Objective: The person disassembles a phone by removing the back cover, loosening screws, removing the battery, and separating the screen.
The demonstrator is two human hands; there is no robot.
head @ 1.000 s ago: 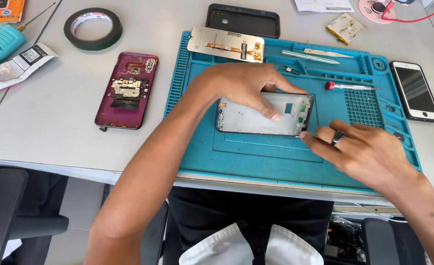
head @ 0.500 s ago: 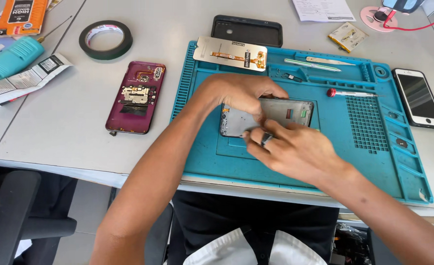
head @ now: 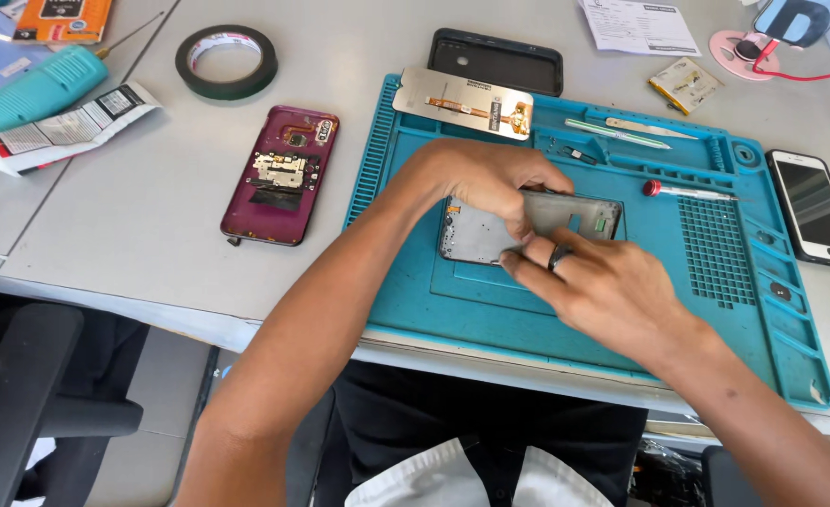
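Observation:
A grey phone frame (head: 476, 233) with its inside facing up lies on the blue repair mat (head: 415, 291). My left hand (head: 490, 178) curls over the frame's top edge and grips it. My right hand (head: 603, 286), with a dark ring on one finger, rests over the frame's lower middle, fingertips pressed against it beside the left fingers. Both hands hide the frame's centre.
On the mat's far edge lie a detached screen panel (head: 464, 101), tweezers (head: 621, 131) and a red-tipped screwdriver (head: 692, 192). An open maroon phone (head: 281, 174), a tape roll (head: 226, 60) and a glue tube (head: 58, 131) lie left. A black case (head: 496, 58) sits behind; a white phone (head: 814, 207) lies right.
My right hand has moved left from the mat's right part onto the phone frame. My left hand has stayed on the frame's top edge. The view has shifted slightly.

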